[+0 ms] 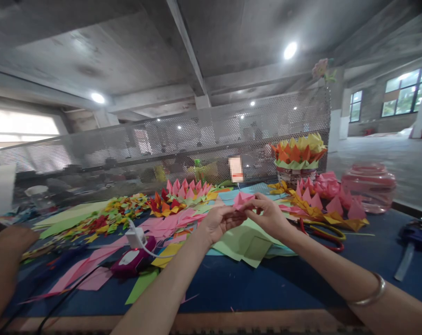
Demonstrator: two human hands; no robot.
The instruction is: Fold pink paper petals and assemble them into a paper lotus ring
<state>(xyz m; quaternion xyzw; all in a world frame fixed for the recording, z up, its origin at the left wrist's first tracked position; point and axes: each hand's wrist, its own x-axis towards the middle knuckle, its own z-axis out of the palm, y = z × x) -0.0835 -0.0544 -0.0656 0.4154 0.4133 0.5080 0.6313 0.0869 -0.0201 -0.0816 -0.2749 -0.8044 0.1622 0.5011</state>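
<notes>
Both my hands meet above the middle of the blue table (253, 284). My left hand (216, 222) and my right hand (268, 215) pinch a small folded pink paper piece (242, 199) between their fingertips, held up over a pile of light green paper sheets (248, 239). A bangle sits on my right wrist. Pink paper sheets (172, 223) lie just left of my left hand.
Folded paper flowers (188, 190), an orange and yellow paper crown (298, 151) and pink folded units (324, 193) lie behind. A pink jar (370, 186) stands right. Scissors (323, 230), a magenta device with white charger (134, 253), and a perforated metal screen (162, 144) are nearby. Another person's hand (4, 260) is at left.
</notes>
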